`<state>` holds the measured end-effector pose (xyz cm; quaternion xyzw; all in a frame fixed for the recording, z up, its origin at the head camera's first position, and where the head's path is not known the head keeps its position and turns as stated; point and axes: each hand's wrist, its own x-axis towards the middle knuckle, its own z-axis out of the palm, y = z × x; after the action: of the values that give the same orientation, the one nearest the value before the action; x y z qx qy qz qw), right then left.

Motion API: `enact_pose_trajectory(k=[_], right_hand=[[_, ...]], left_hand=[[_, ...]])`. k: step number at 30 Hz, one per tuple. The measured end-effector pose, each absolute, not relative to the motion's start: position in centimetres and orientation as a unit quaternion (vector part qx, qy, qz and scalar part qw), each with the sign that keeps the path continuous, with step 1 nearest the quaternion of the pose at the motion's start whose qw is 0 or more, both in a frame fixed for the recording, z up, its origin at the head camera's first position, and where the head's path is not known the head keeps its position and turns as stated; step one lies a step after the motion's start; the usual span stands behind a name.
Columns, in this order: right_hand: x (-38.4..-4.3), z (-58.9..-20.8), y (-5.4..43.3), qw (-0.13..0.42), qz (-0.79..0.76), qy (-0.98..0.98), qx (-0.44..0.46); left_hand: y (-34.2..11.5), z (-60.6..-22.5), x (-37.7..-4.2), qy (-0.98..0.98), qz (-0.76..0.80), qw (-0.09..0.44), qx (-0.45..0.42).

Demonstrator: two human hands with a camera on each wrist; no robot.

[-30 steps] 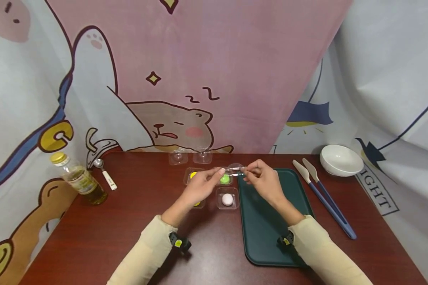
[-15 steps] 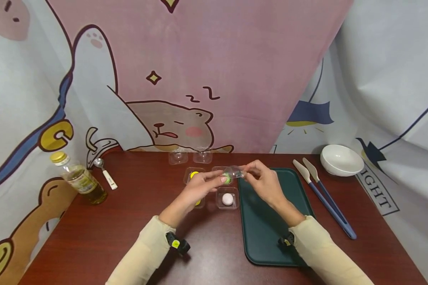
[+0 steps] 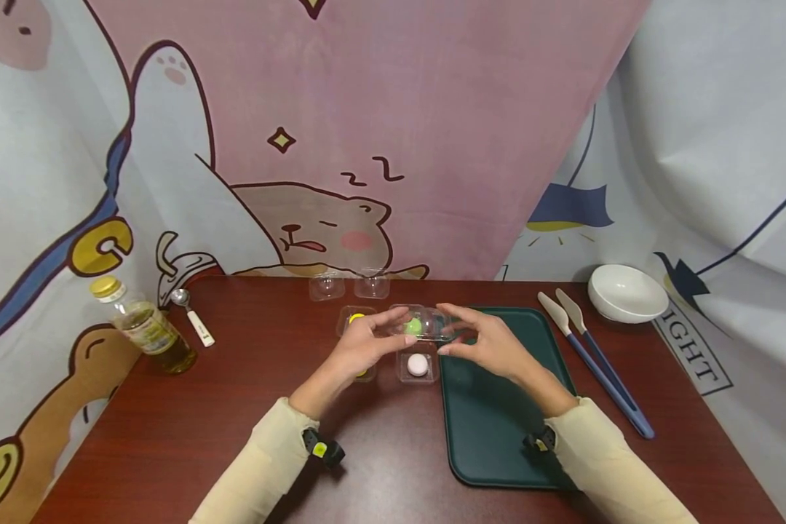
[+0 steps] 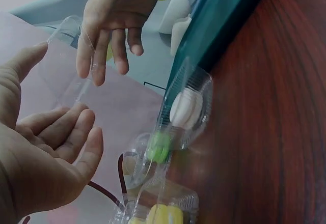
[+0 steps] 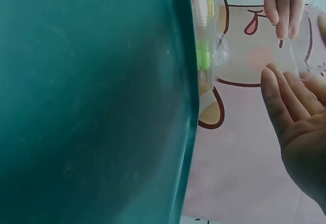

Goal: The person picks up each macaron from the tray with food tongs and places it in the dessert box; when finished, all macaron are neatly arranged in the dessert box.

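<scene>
In the head view, a clear plastic lid (image 3: 434, 325) is held up over the trays between both hands. My left hand (image 3: 365, 342) holds its left edge, thumb below and fingers above. My right hand (image 3: 487, 342) holds its right edge with thumb and fingers spread. The left wrist view shows the lid (image 4: 76, 89) spanning from the left thumb to the right fingers. Behind the lid, a green macaron (image 3: 413, 326) sits in a clear tray. Nearer lies a white macaron (image 3: 418, 364) in another clear tray (image 3: 401, 375). Yellow macarons (image 3: 356, 318) are partly hidden by my left hand.
A dark green tray (image 3: 498, 444) lies right of the macarons. Beyond it are blue-handled tongs (image 3: 602, 375) and a white bowl (image 3: 627, 295). Two clear lids (image 3: 327, 287) lie at the back. An oil bottle (image 3: 147, 327) and a small scoop (image 3: 196, 324) stand at left.
The lid was edge-on and has turned to lie broad between the hands. My right hand has opened its pinch wider along the lid's edge; the left fingers have spread.
</scene>
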<state>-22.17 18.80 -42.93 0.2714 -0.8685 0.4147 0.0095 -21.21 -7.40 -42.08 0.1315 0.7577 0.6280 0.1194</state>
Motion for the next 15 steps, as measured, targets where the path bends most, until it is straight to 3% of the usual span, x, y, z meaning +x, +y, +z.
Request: enact_pose_trajectory(k=[15], right_hand=[[-21.6, -43.5, 19.0, -0.024, 0.411, -0.868, 0.278]], left_hand=[[-8.0, -43.4, -21.0, 0.818, 0.543, 0.066, 0.178]])
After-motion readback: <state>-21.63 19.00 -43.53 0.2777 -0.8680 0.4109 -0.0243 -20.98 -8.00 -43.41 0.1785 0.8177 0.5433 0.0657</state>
